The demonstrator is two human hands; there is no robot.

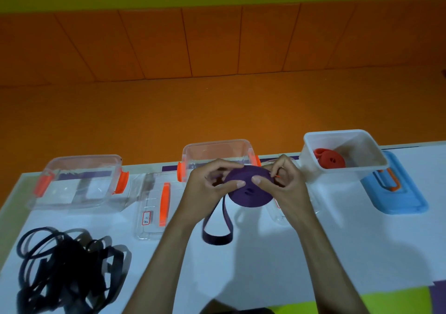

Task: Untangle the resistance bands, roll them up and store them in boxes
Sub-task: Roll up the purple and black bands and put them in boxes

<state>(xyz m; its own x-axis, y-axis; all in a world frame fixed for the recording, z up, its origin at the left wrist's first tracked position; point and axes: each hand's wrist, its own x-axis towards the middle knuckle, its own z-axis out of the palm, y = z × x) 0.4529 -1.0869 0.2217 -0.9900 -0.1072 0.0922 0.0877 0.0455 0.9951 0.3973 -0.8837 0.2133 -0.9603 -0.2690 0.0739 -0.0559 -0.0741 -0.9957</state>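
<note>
Head view puts us in the rolling step. Our left hand (pixel 212 184) and right hand (pixel 283 181) both hold the purple band (pixel 248 194), thumbs pressed on its flat top face and fingers curled round its far edge, so the coil sits between them, seemingly lifted off the bench (pixel 313 253). It looks like a tight, flat disc of thick rubber strip with a small slot at its centre. A loose tail (pixel 217 240) hangs from below the left hand and loops on the bench nearer to us. We judge the next move calls for winding that tail on without letting the coil spring open, then lowering it into the clear box (pixel 217 152) just beyond our hands. Black bands (pixel 67 270) lie tangled well to the left of the left hand.
</note>
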